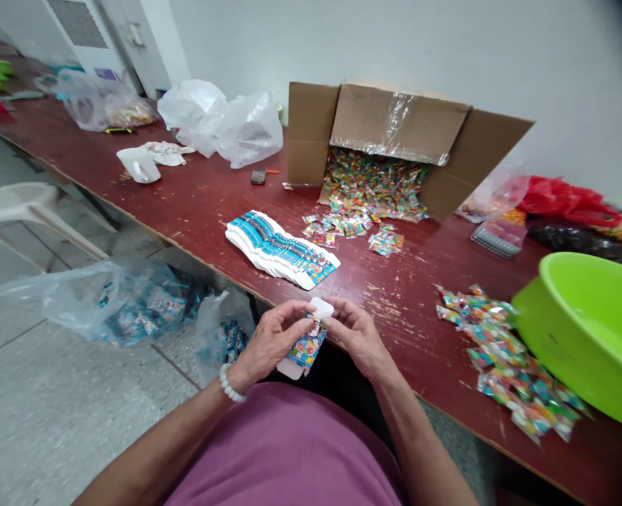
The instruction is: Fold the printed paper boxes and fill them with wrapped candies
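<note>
Between both hands, just off the table's front edge, is a small printed candy box (307,349) with blue, colourful artwork and white end flaps. My left hand (279,337) grips its left side, thumb on the printed face. The fingers of my right hand (357,332) are closed at its upper end, by the raised white flap. Beyond my hands, a row of flat, overlapping blue-and-white boxes (282,246) lies on the dark red table (395,281). Small clear packets of colourful candy (342,226) lie past that row.
An open cardboard carton (398,123) on its side spills candy packets. At right, more packets (505,358) lie beside a green basin (568,330). A white mug (139,166) and plastic bags (250,130) stand farther left. Bags of blue boxes (147,302) and a white stool (18,200) occupy the floor side.
</note>
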### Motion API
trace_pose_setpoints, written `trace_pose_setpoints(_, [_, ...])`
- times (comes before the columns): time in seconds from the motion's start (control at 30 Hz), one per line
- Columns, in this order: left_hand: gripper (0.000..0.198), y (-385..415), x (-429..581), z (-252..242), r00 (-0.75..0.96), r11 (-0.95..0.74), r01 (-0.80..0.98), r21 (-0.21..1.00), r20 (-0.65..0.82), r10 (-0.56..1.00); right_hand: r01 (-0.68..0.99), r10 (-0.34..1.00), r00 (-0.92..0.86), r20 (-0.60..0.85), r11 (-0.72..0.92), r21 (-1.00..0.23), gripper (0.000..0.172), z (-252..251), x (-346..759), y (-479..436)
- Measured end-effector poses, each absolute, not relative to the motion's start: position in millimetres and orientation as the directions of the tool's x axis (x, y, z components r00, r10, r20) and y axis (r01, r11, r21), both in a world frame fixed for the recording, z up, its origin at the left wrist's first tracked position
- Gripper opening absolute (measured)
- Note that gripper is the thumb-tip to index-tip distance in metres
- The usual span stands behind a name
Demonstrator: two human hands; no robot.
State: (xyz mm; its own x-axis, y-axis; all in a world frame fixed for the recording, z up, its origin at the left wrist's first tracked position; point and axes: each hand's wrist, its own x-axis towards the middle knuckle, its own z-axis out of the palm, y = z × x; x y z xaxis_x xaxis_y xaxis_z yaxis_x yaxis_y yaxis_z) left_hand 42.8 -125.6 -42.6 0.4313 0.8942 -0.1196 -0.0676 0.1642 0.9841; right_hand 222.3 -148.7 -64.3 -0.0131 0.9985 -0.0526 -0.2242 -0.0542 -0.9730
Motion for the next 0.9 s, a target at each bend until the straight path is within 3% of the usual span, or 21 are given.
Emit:
trace_pose_setpoints(0.13, [0.058,-126,42,-45,0.442,0.328,-0.191,0.925,-0.217,0.870,0.050,0.990,0.081,0.119,0.115,-0.992,0.017,-62,222,-151])
trace_pose_setpoints(0.27, [0.051,-128,43,-49,0.615,0.583,-0.154,0.798,-0.384,0.688,0.142,0.975,0.112,0.191,0.174,-0.974,0.015,-63,218,-153])
trace_pose_setpoints(0.37, [0.051,-129,46,-53,0.582,0.647,-0.165,0.745,-0.456,0.673,0.172,0.987,0.031,0.160,0.152,-0.973,0.022,-60,217,-153])
trace_pose_setpoints(0.53, [0.060,-129,53,-55,0.527,0.592,-0.108,0.799,-0.459,0.715,0.043,1.000,0.015,-0.027,-0.027,-0.999,0.027,-52,217,-145])
trace_pose_setpoints(0.67, [0.067,-127,53,-55,0.516,0.485,-0.040,0.874,-0.397,0.759,-0.023,0.996,0.043,-0.074,-0.073,-0.997,0.026,-49,218,-138])
trace_pose_setpoints(0.8, [0.070,-126,48,-55,0.509,0.414,-0.029,0.910,-0.343,0.790,-0.061,1.000,-0.022,0.005,0.004,-0.998,0.022,-44,218,-142])
trace_pose_setpoints(0.9, [0.071,-128,46,-55,0.532,0.438,-0.072,0.896,-0.337,0.777,0.035,0.980,-0.158,0.119,0.126,-0.991,0.020,-40,220,-151])
